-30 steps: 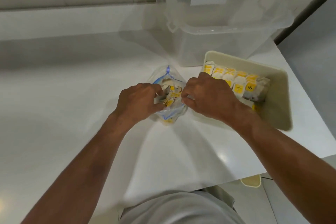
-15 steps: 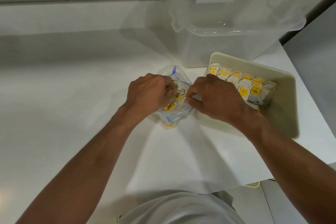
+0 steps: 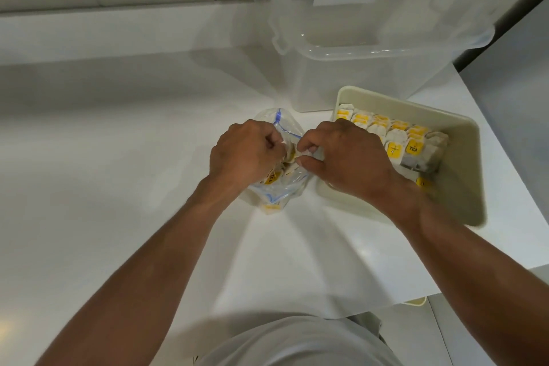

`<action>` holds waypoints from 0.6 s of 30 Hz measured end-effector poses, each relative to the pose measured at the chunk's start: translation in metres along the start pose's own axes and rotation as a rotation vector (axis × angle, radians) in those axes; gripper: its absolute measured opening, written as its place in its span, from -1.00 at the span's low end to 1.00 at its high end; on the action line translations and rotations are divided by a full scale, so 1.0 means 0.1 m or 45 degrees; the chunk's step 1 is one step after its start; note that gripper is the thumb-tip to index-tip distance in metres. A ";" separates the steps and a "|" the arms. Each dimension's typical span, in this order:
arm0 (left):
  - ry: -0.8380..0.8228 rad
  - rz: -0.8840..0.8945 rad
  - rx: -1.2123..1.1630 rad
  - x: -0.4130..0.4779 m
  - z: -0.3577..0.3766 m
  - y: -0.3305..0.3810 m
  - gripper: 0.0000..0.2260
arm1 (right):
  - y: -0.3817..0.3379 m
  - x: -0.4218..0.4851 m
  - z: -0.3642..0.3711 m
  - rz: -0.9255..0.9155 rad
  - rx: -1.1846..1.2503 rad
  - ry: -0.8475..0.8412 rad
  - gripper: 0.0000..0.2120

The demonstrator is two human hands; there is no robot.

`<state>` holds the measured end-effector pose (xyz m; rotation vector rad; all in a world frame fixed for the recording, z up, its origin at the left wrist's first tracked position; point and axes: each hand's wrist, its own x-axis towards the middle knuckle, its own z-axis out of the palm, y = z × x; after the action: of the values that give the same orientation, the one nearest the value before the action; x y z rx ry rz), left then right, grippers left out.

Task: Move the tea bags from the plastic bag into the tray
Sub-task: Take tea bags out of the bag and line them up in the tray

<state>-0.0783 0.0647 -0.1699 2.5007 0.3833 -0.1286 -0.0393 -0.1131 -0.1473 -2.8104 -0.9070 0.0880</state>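
A clear plastic bag [image 3: 277,192] with blue zip lines lies on the white counter, holding several tea bags with yellow tags. My left hand [image 3: 245,154] grips the bag's left side, fingers curled into its mouth. My right hand [image 3: 344,157] pinches the bag's right edge, its fingertips at the opening. To the right stands the cream tray [image 3: 463,187], with a row of tea bags [image 3: 395,140] packed along its far side and one loose tag lower down. What my fingertips hold inside the bag is hidden.
A large clear plastic storage box [image 3: 371,50] stands behind the tray. The counter's right edge [image 3: 505,140] runs just past the tray, its front edge close to my body. A raised ledge runs along the back wall.
Both hands have closed in tighter over the bag's mouth and the bag has crumpled more between them. The view has tilted slightly.
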 end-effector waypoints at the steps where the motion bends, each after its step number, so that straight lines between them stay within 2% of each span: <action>1: -0.026 -0.002 -0.086 -0.03 -0.05 -0.01 -0.87 | -0.03 0.01 0.01 0.019 0.025 0.018 -0.77; 5: -0.153 0.014 -0.460 -0.13 -0.18 -0.03 -0.86 | -0.13 0.05 0.05 0.097 0.154 0.047 -0.61; 9: -0.239 0.055 -0.667 -0.12 -0.26 -0.02 -0.91 | -0.16 0.08 0.03 0.138 0.248 0.078 -0.78; 12: -0.244 0.068 -0.707 -0.08 -0.29 -0.04 -0.99 | -0.10 0.12 0.02 0.205 0.376 0.022 -0.85; 16: -0.141 0.000 -0.593 -0.03 -0.27 -0.10 -0.84 | 0.01 0.15 -0.05 0.330 0.621 -0.053 -0.96; 18: -0.133 -0.034 -0.535 -0.02 -0.27 -0.08 -0.79 | 0.03 0.14 -0.11 0.389 0.786 -0.057 -0.93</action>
<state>-0.0826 0.0860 -0.1524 2.0669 0.3591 -0.1699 -0.0243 -0.1092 -0.1369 -2.3374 -0.3577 0.3995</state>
